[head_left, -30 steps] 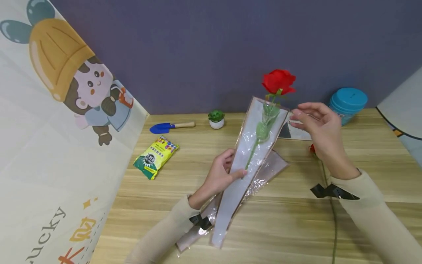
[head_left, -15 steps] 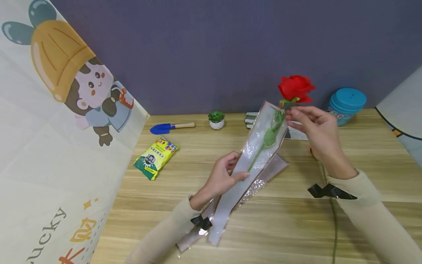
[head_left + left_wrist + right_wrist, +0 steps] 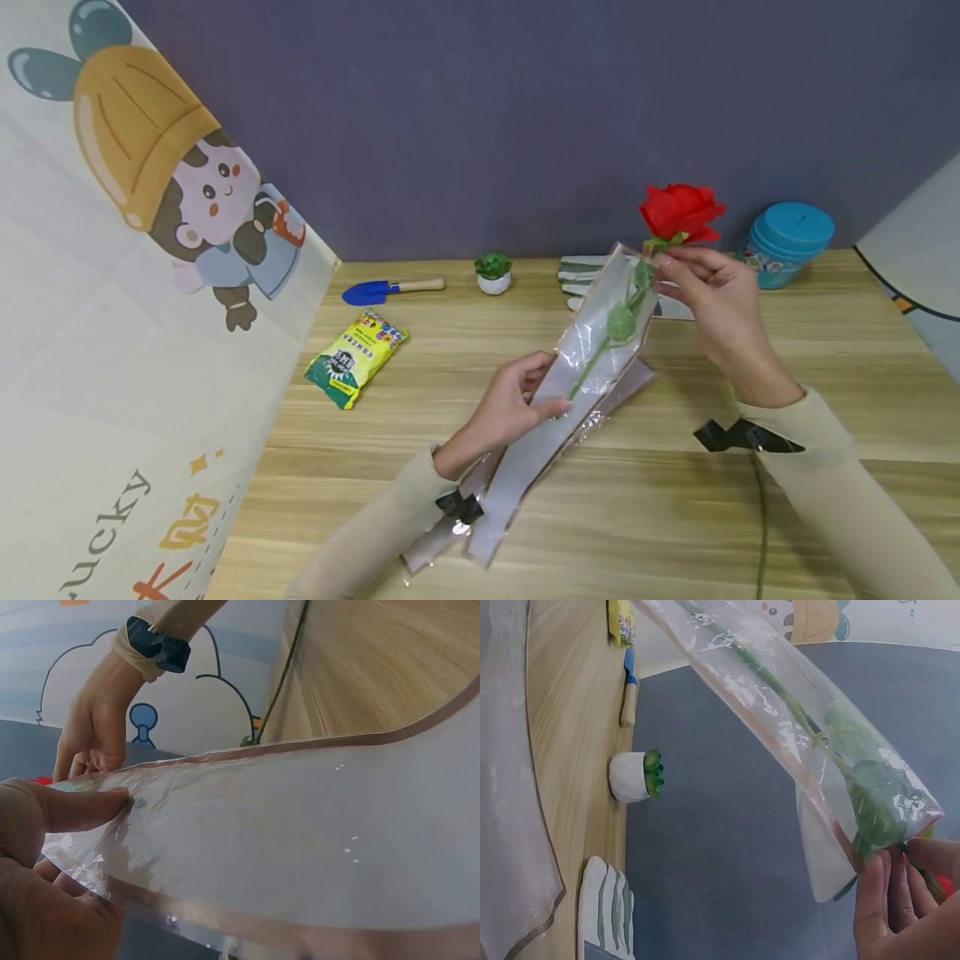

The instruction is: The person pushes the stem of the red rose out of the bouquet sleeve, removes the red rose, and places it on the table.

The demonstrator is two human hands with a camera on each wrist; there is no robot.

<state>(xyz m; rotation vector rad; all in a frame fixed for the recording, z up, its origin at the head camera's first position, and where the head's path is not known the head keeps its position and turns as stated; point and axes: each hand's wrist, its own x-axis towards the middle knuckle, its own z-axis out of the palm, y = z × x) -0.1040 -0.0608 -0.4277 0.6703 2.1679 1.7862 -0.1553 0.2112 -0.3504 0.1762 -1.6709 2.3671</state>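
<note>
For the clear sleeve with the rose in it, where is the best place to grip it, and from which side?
Grip the sleeve at its narrow lower half, from its left edge, where the left hand already pinches it. There it is flat and holds only the thin stem, so a pinch probably crushes nothing. The wide mouth holds leaves, and the right hand grips the rose stem there.

Bare table [image 3: 847, 350] right of hands; gloves [image 3: 581, 273] crowd behind sleeve [image 3: 577, 375].

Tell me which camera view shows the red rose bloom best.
The head view: the whole rose bloom stands clear above the plastic sleeve, just over the right hand. The right wrist view shows only a red sliver behind the fingers. The left wrist view catches a red speck at its left edge.
</note>
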